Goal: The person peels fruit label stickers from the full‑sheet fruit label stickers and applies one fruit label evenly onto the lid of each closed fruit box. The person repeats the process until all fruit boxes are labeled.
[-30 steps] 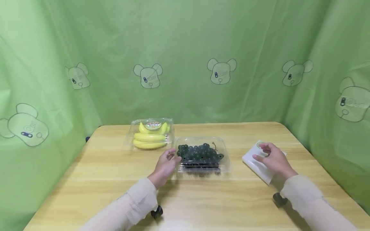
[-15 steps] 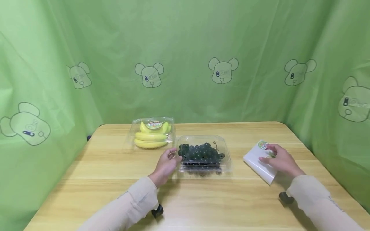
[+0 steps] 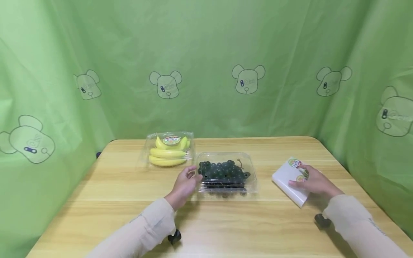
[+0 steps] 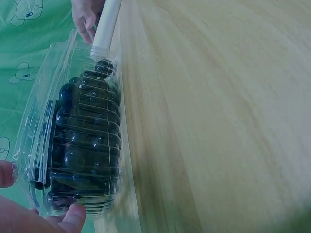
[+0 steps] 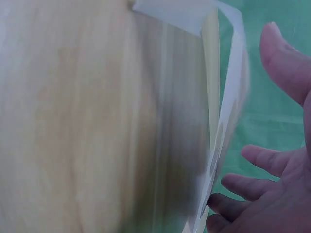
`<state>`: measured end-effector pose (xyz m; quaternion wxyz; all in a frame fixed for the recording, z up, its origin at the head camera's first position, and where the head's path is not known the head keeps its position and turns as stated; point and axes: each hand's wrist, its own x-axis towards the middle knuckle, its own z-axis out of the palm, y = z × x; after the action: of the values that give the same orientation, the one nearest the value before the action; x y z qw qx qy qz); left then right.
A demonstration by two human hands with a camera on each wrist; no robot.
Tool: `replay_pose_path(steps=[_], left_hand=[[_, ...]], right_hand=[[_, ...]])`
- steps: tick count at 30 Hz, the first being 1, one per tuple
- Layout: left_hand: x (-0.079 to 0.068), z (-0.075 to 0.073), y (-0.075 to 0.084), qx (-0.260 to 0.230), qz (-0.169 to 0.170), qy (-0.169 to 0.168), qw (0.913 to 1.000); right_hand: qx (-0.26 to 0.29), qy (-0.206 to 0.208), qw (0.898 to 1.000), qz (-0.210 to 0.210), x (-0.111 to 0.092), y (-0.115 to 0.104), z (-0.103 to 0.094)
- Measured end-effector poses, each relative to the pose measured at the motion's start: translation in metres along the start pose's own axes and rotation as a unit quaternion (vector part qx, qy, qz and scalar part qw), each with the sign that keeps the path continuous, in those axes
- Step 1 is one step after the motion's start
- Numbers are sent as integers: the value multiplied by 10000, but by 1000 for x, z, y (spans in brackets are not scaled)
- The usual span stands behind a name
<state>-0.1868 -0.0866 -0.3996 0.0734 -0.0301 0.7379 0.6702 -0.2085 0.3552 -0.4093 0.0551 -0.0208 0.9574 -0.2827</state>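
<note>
A clear plastic clamshell box (image 3: 197,157) of dark grapes (image 3: 222,172) sits on the table in front of me. My left hand (image 3: 184,186) is at its left end; in the left wrist view the thumb (image 4: 74,217) and a finger (image 4: 6,174) touch the end, loosely bent. To the right lies a folded white sheet of stickers (image 3: 287,177), with round coloured fruit labels showing. Over its right part is my right hand (image 3: 315,182), fingers and thumb spread apart; in the right wrist view fingertips (image 5: 214,200) are right at the sheet's lifted edge.
Behind and left of the grapes stands a second clear clamshell box (image 3: 146,143), holding bananas (image 3: 167,154) and bearing a round label (image 3: 171,140) on its lid. The wooden table (image 3: 226,222) is enclosed by a green curtain (image 3: 206,107) with bear prints.
My right hand has shifted right and slightly down over the sticker sheet, its fingers spreading, and more of the labels show. My left hand stays by the grape box.
</note>
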Motion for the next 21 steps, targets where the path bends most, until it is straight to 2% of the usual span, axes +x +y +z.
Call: replay_pose_path(steps=[11,19,21], left_hand=[[1,0,-3,-31,-10,-3,10000],[1,0,-3,-22,-18,-42,10000],[0,0,-2,-7,-3,-45,10000]], right_hand=[[-137,-26,9999,-75,-1,7,-5],[-352,-615,9975,-56,-3,14,-5],[-349,-645,9973,-96,-3,15,-4]])
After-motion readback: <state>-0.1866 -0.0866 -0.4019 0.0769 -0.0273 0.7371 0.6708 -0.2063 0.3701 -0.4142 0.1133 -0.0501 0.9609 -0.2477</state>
